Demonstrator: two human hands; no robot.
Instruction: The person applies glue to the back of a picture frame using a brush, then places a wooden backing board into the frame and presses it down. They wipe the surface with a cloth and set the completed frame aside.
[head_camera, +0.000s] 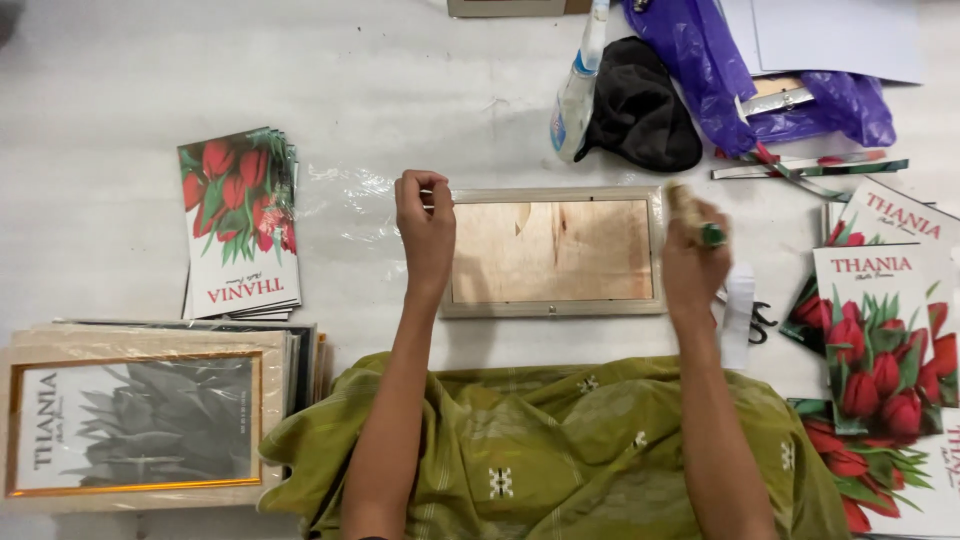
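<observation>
A pale wooden picture frame (556, 308) lies flat in front of me with its brown backing board (550, 250) facing up. My left hand (424, 228) grips the frame's upper left corner with curled fingers. My right hand (692, 250) rests on the frame's right edge, closed around a small object with a green end (712, 236); what it is I cannot tell. A clear plastic wrap (345, 205) lies crumpled left of the frame.
A stack of red tulip prints (238, 225) lies at the left, more of them (880, 330) at the right. Finished frames (140, 420) are piled at lower left. A spray bottle (578, 95), black cloth (640, 105) and purple bag (720, 60) lie beyond the frame.
</observation>
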